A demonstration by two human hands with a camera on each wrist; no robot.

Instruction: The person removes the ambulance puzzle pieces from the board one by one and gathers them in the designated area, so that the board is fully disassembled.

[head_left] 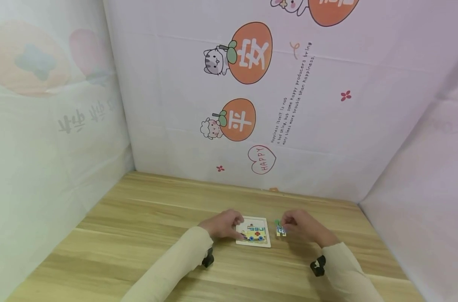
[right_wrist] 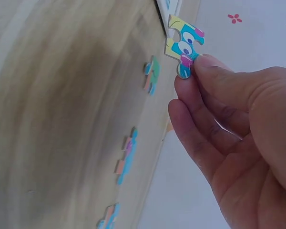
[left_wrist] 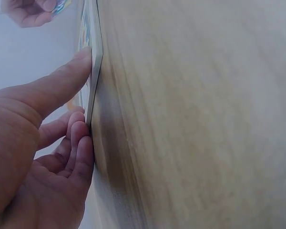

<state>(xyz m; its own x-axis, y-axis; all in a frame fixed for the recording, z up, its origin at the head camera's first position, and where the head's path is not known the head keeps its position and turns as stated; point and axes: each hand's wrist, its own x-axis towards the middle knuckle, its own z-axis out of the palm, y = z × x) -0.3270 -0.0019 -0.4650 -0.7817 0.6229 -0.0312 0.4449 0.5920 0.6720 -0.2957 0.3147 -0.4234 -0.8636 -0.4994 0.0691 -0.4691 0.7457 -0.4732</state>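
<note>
My left hand (head_left: 222, 224) holds the left side of a square puzzle board (head_left: 268, 233). In the left wrist view its thumb (left_wrist: 66, 83) rests on the board's face while the other fingers curl against the edge. A yellow ambulance picture (head_left: 256, 233) fills the lower part of the board; the upper part is white. Just right of the board, my right hand (head_left: 304, 226) pinches a small jigsaw piece (right_wrist: 186, 45) between thumb and fingertips. Blue and yellow, the piece shows two cartoon eyes and is raised above the table.
Loose jigsaw pieces lie on the wooden table (head_left: 138, 235) near the right hand: a green one (right_wrist: 153, 71), a blue and pink one (right_wrist: 127, 157) and another blue one (right_wrist: 109, 217). White printed cloth (head_left: 183, 105) walls the table at the back and both sides.
</note>
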